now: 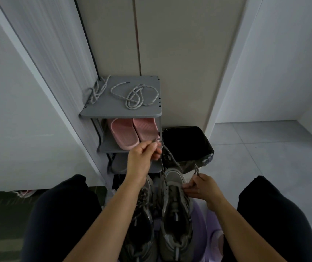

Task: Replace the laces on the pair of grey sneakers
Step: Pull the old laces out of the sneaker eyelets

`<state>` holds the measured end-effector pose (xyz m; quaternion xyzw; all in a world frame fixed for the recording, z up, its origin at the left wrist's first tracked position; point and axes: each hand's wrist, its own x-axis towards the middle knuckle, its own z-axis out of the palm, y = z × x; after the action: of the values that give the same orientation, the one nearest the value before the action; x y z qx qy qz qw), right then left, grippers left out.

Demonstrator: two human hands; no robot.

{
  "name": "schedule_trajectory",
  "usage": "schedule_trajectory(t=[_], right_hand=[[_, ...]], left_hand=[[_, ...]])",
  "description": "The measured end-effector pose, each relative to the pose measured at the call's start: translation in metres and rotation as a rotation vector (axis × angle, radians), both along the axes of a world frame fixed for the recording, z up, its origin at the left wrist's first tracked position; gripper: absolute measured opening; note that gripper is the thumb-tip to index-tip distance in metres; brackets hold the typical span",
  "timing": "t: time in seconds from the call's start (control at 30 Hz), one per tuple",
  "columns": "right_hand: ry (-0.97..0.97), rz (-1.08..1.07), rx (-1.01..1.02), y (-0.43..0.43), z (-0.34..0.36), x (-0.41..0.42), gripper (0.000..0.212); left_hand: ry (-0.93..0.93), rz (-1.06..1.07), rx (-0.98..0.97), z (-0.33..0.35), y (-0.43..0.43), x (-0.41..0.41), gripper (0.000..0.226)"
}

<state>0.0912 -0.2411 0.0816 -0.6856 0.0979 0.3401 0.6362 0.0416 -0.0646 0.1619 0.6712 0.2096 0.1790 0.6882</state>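
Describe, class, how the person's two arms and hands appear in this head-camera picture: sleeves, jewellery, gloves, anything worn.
Both forearms are bare from the picture's lower edge to the wrist; no sleeve shows. The left hand and the right hand are ungloved. No watch, bracelet or ring is visible, though dim light and blur could hide small items. Dark trousers cover the knees beside the arms.

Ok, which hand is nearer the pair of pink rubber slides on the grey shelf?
Left. The left hand pinches a lace end just in front of the pink slides, overlapping them in view. The right hand sits lower, beside the right grey sneaker's toe.
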Motion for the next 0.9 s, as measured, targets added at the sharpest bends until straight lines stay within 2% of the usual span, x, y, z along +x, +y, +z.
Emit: schedule_trajectory(t=[0.23,0.3,0.4,0.43,0.5,0.57,0.63,0.7,0.73,0.8,0.87,0.9], right_hand=[[-0.051,0.001,0.032,0.002,0.007,-0.001,0.023],[-0.091,0.067,-0.030,0.003,0.004,0.000,0.019],[-0.265,0.246,-0.161,0.006,-0.001,-0.005,0.025],[-0.347,0.312,-0.240,0.006,-0.003,-0.007,0.028],[-0.448,0.381,-0.351,0.006,-0.006,-0.010,0.030],[-0.473,0.337,-0.354,0.006,-0.004,-0.011,0.025],[-0.522,0.172,-0.274,0.007,0.007,-0.008,0.020],[-0.621,0.013,-0.136,0.007,0.033,-0.005,0.025],[-0.651,-0.001,-0.044,0.007,0.046,-0.004,0.029],[-0.721,0.177,-0.004,0.008,0.073,-0.006,0.030],[-0.770,0.390,-0.157,0.010,0.087,-0.007,0.023],[-0.767,0.410,-0.228,0.011,0.092,-0.004,0.024]], left_hand=[[-0.105,-0.069,0.035,0.017,-0.012,-0.010,0.020],[-0.085,-0.117,0.038,0.020,-0.012,-0.008,0.021],[-0.124,0.030,-0.209,0.030,-0.006,-0.001,0.024],[-0.145,0.079,-0.216,0.035,-0.001,0.003,0.025],[-0.151,0.040,-0.037,0.045,0.005,0.011,0.026],[-0.063,-0.125,0.163,0.051,0.004,0.015,0.020],[0.033,-0.323,0.389,0.049,-0.001,0.014,0.014],[0.041,-0.465,0.629,0.040,-0.004,0.012,0.019],[0.026,-0.510,0.704,0.037,-0.006,0.011,0.020],[-0.016,-0.569,0.787,0.034,-0.010,0.009,0.020],[-0.035,-0.587,0.749,0.034,-0.013,0.009,0.019],[-0.029,-0.579,0.690,0.033,-0.013,0.008,0.019]])
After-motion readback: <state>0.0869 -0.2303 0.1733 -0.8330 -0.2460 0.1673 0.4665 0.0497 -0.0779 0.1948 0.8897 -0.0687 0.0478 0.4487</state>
